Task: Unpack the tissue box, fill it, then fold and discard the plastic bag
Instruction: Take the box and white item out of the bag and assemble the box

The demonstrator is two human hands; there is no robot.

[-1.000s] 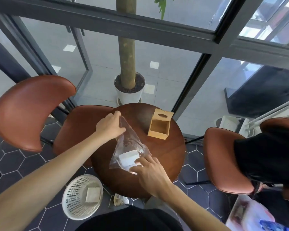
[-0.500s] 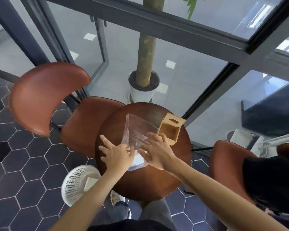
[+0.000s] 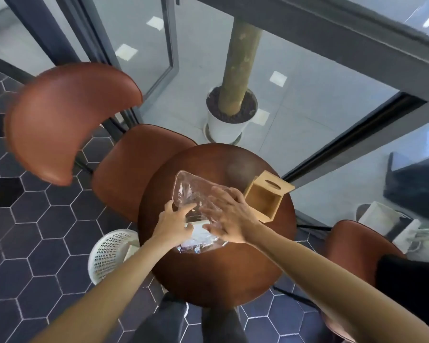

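A clear plastic bag (image 3: 186, 189) lies on the round wooden table (image 3: 221, 276), its far end lifted off the top. A white tissue pack (image 3: 198, 233) shows inside its near end. My left hand (image 3: 174, 225) grips the bag's left side next to the pack, thumb up on the plastic. My right hand (image 3: 229, 217) lies over the bag's right side with fingers spread; the fingertips look veiled by plastic. The wooden tissue box (image 3: 266, 198) rests on its side just right of my right hand, its open bottom facing me and nothing in it.
A white mesh waste basket (image 3: 109, 253) stands on the floor left of the table with a pale item in it. Brown chairs (image 3: 136, 167) flank the table; the right chair (image 3: 349, 246) carries a black garment. A potted tree (image 3: 229, 120) stands behind glass.
My left hand came down from the bag's raised top to the bag's near left side. My right hand slid up over the bag toward the wooden box. The view shifted closer.
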